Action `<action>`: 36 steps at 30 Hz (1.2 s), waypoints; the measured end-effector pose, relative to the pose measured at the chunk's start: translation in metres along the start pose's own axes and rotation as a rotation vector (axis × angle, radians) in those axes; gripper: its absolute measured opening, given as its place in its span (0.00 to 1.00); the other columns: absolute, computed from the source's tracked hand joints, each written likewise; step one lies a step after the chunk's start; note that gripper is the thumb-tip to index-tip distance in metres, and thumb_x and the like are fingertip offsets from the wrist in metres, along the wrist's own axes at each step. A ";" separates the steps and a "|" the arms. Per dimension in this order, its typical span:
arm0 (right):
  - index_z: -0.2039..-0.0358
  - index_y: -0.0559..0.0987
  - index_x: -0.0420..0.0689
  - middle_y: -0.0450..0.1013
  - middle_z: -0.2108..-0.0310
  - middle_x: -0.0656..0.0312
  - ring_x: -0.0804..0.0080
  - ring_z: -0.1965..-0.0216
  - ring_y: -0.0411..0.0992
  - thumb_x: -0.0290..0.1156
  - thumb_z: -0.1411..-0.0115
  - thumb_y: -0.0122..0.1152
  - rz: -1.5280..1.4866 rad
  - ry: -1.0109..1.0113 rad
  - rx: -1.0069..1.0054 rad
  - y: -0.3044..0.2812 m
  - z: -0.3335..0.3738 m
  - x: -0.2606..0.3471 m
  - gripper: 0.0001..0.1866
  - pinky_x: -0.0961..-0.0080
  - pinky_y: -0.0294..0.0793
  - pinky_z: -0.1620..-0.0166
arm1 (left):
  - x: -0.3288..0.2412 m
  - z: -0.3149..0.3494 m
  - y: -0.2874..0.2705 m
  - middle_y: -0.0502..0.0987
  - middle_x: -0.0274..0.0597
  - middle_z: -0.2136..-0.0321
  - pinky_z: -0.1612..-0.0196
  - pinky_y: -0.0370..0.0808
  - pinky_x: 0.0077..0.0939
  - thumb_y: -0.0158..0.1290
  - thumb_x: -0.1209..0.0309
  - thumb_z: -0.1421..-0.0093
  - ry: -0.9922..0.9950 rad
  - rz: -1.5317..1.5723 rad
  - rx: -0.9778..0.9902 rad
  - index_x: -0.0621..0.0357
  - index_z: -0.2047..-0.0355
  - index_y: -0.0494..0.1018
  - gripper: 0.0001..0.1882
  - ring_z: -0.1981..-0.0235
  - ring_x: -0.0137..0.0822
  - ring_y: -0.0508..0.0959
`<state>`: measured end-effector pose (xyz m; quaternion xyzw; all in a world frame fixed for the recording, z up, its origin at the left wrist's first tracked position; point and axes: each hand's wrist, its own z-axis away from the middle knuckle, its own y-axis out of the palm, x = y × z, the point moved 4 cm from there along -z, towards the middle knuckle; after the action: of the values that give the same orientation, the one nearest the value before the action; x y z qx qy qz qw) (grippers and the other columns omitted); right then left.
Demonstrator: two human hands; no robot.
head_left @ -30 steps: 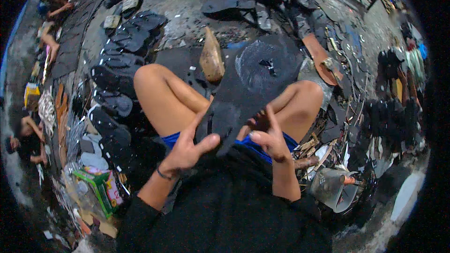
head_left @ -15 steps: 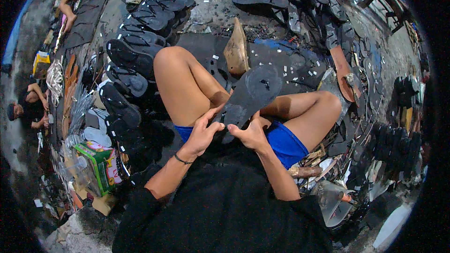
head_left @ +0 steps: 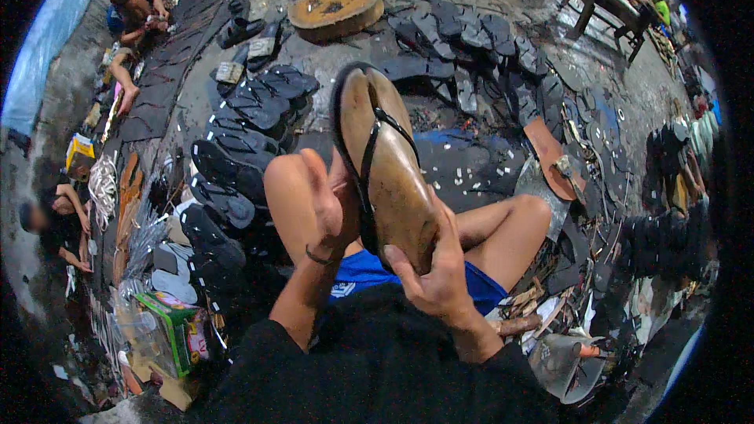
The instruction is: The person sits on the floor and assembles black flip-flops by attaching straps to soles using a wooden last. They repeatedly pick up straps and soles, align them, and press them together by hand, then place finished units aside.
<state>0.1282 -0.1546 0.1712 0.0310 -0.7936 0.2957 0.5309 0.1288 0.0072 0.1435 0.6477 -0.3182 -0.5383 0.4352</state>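
In front of me a brown, foot-shaped shoe last (head_left: 394, 180) stands tilted with its split toe up. A black thong sandal (head_left: 341, 114) lies against its left side and back, and the sandal's thin black strap crosses over the last. My right hand (head_left: 432, 267) is closed round the heel end of the last, its thumb on the near face. My left hand (head_left: 326, 200) is at the sandal's left edge, smeared by motion. Some of its fingers are hidden, so its grip is unclear.
Rows of black sandals (head_left: 255, 106) lie at left, with more soles (head_left: 471, 31) at far right. A round wooden block (head_left: 336, 12) sits ahead. A green box (head_left: 169, 334) and a clear container (head_left: 565, 365) flank me. Other people (head_left: 137, 12) sit at the left.
The black sandal was held low with both hands, the last beyond it. Now the strap crosses the last, which is raised in my right hand. My view has tilted up.
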 end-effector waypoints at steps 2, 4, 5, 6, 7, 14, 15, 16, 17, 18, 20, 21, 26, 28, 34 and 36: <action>0.38 0.55 0.30 0.61 0.45 0.37 0.40 0.47 0.66 0.33 0.47 0.65 0.022 -0.010 -0.036 0.002 0.001 0.001 0.41 0.58 0.68 0.45 | 0.009 -0.005 -0.009 0.75 0.48 0.55 0.48 0.71 0.36 0.31 0.45 0.31 -0.046 0.004 -0.112 0.60 0.48 0.69 0.32 0.58 0.42 0.75; 0.38 0.56 0.29 0.61 0.45 0.36 0.40 0.47 0.66 0.33 0.47 0.65 0.051 -0.010 -0.052 0.001 0.003 0.002 0.41 0.58 0.68 0.46 | 0.016 -0.010 -0.027 0.70 0.47 0.47 0.43 0.67 0.40 0.27 0.42 0.32 -0.134 0.033 -0.082 0.57 0.41 0.61 0.34 0.49 0.42 0.72; 0.38 0.56 0.29 0.61 0.45 0.36 0.39 0.47 0.66 0.32 0.47 0.65 0.064 -0.005 -0.055 0.000 0.004 0.002 0.41 0.58 0.69 0.46 | 0.018 -0.011 -0.027 0.68 0.46 0.43 0.41 0.65 0.42 0.26 0.41 0.33 -0.179 0.048 -0.073 0.55 0.38 0.57 0.36 0.45 0.42 0.70; 0.38 0.56 0.29 0.61 0.45 0.36 0.39 0.47 0.66 0.32 0.47 0.65 0.067 -0.004 -0.053 0.000 0.004 0.002 0.41 0.58 0.69 0.46 | 0.019 -0.012 -0.026 0.68 0.47 0.44 0.41 0.66 0.42 0.26 0.41 0.33 -0.172 -0.017 -0.104 0.55 0.38 0.58 0.36 0.46 0.43 0.71; 0.38 0.56 0.29 0.60 0.45 0.36 0.39 0.47 0.66 0.32 0.47 0.65 0.069 -0.003 -0.049 0.000 0.002 0.000 0.41 0.58 0.69 0.46 | 0.020 -0.014 -0.022 0.69 0.47 0.45 0.42 0.67 0.42 0.26 0.41 0.33 -0.163 -0.082 -0.134 0.55 0.38 0.59 0.36 0.47 0.43 0.71; 0.42 0.64 0.32 0.70 0.51 0.42 0.52 0.49 0.71 0.31 0.47 0.65 -0.226 0.260 0.131 -0.017 0.019 -0.012 0.34 0.63 0.69 0.46 | -0.047 -0.047 -0.029 0.74 0.52 0.52 0.45 0.70 0.43 0.29 0.38 0.35 -0.003 -0.177 -0.208 0.61 0.44 0.66 0.39 0.50 0.47 0.74; 0.45 0.67 0.34 0.73 0.53 0.46 0.56 0.51 0.73 0.31 0.47 0.64 -0.202 0.242 0.094 -0.021 0.028 -0.022 0.30 0.64 0.69 0.46 | -0.062 -0.057 -0.039 0.70 0.55 0.47 0.45 0.70 0.45 0.30 0.39 0.35 0.059 -0.150 -0.171 0.61 0.41 0.63 0.39 0.50 0.51 0.74; 0.45 0.67 0.34 0.72 0.52 0.45 0.55 0.50 0.72 0.31 0.46 0.64 -0.188 0.260 0.051 -0.018 0.024 -0.036 0.30 0.64 0.69 0.46 | -0.077 -0.063 -0.053 0.66 0.57 0.43 0.45 0.70 0.48 0.32 0.39 0.35 0.132 -0.131 -0.128 0.60 0.39 0.60 0.39 0.49 0.54 0.74; 0.45 0.67 0.33 0.71 0.51 0.44 0.54 0.50 0.72 0.31 0.46 0.63 -0.163 0.290 0.009 -0.013 0.021 -0.052 0.30 0.63 0.69 0.46 | -0.078 -0.060 -0.066 0.66 0.60 0.43 0.46 0.72 0.50 0.34 0.38 0.37 0.021 -0.112 -0.058 0.63 0.39 0.59 0.41 0.50 0.56 0.74; 0.45 0.67 0.33 0.71 0.51 0.44 0.53 0.50 0.72 0.32 0.45 0.62 -0.145 0.328 -0.033 -0.005 0.023 -0.068 0.29 0.63 0.69 0.46 | -0.075 -0.050 -0.059 0.66 0.61 0.43 0.48 0.73 0.51 0.35 0.38 0.37 -0.036 -0.076 -0.042 0.64 0.39 0.59 0.42 0.50 0.57 0.74; 0.44 0.66 0.33 0.70 0.50 0.43 0.55 0.48 0.71 0.32 0.43 0.60 0.154 0.260 -0.100 0.019 0.014 -0.117 0.28 0.63 0.69 0.46 | -0.040 -0.040 -0.041 0.65 0.63 0.43 0.50 0.75 0.52 0.37 0.37 0.38 -0.186 0.028 0.018 0.65 0.39 0.58 0.43 0.51 0.60 0.74; 0.44 0.66 0.33 0.69 0.49 0.43 0.55 0.47 0.70 0.32 0.42 0.59 0.305 0.226 -0.136 0.023 0.006 -0.134 0.27 0.63 0.69 0.46 | -0.024 -0.035 -0.031 0.73 0.56 0.50 0.57 0.79 0.37 0.35 0.39 0.36 -0.151 -0.104 -0.070 0.63 0.43 0.65 0.39 0.62 0.49 0.80; 0.46 0.69 0.34 0.67 0.46 0.45 0.59 0.45 0.69 0.26 0.38 0.56 -0.297 0.178 -0.176 -0.003 -0.056 -0.121 0.20 0.68 0.71 0.47 | 0.015 -0.009 -0.014 0.72 0.56 0.48 0.53 0.79 0.38 0.37 0.43 0.35 -0.316 0.074 -0.080 0.65 0.42 0.63 0.36 0.58 0.46 0.80; 0.50 0.73 0.38 0.68 0.46 0.49 0.57 0.46 0.69 0.28 0.42 0.63 -0.442 0.109 -0.119 -0.030 -0.093 -0.079 0.20 0.70 0.71 0.48 | 0.033 -0.006 -0.011 0.71 0.56 0.48 0.53 0.78 0.38 0.37 0.44 0.34 -0.384 0.121 -0.099 0.66 0.42 0.63 0.36 0.57 0.46 0.79; 0.65 0.80 0.42 0.74 0.53 0.50 0.58 0.45 0.69 0.35 0.51 0.71 0.034 -0.266 0.355 0.006 -0.140 -0.066 0.15 0.65 0.70 0.48 | 0.054 0.010 -0.026 0.73 0.56 0.50 0.51 0.78 0.38 0.36 0.44 0.34 -0.458 0.049 0.039 0.67 0.43 0.63 0.36 0.54 0.45 0.78; 0.69 0.82 0.41 0.75 0.55 0.49 0.59 0.47 0.71 0.35 0.50 0.71 -0.094 -0.105 0.275 0.010 -0.141 -0.073 0.13 0.66 0.70 0.48 | 0.051 0.020 -0.021 0.74 0.55 0.51 0.51 0.78 0.37 0.36 0.44 0.34 -0.426 0.020 -0.022 0.67 0.44 0.63 0.36 0.55 0.44 0.78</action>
<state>0.2729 -0.0947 0.1409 0.1558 -0.7700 0.3742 0.4928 0.1193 -0.0329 0.1024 0.5114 -0.4037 -0.6621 0.3704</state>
